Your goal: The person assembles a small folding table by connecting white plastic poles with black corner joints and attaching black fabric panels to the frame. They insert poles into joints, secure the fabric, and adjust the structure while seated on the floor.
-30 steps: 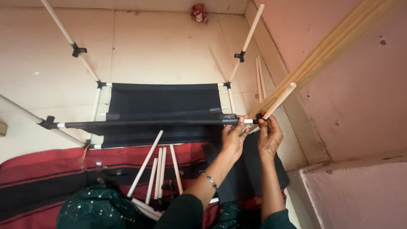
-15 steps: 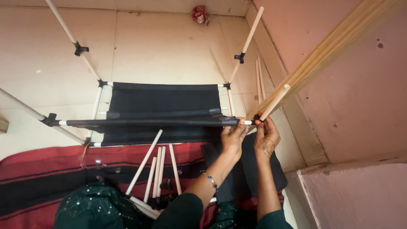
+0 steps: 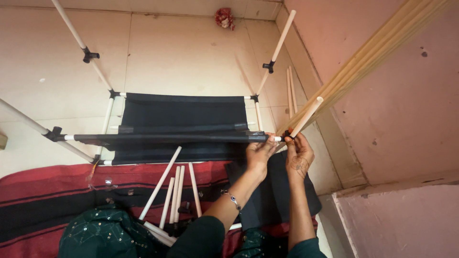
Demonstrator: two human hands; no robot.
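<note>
Seen from above, a person assembling a rack of white rods and black fabric works at its right-hand end, just right of the frame's centre. The left hand (image 3: 260, 154) has its fingers closed around the end of a black fabric-sleeved rod (image 3: 167, 138) that runs level across the middle of the frame, the grip falling just short of the rod's bare white tip. Just beside it, the right hand (image 3: 299, 157) has its fingers pinched together on a small black corner connector (image 3: 289, 138) at the foot of a slanting white rod (image 3: 306, 117) that rises toward the upper right. The two hands sit close together, the rod tip and the connector nearly meeting between them; whether they touch cannot be told.

Behind the held rod, a black fabric shelf panel (image 3: 184, 112) is stretched between white side rods, with more white uprights (image 3: 277, 45) and black connectors (image 3: 89, 55) reaching to the upper left and upper right. Loose white rods (image 3: 174, 193) lie fanned on a red and black striped mat (image 3: 48, 191) in the lower left, near the person's dark green clothing. A folded black cloth (image 3: 277, 191) lies under the forearms. A bundle of pale wooden sticks (image 3: 382, 48) crosses the upper right in front of a pink wall (image 3: 406, 119). A small red object (image 3: 224, 17) rests on the tiled floor (image 3: 191, 52) at the top.
</note>
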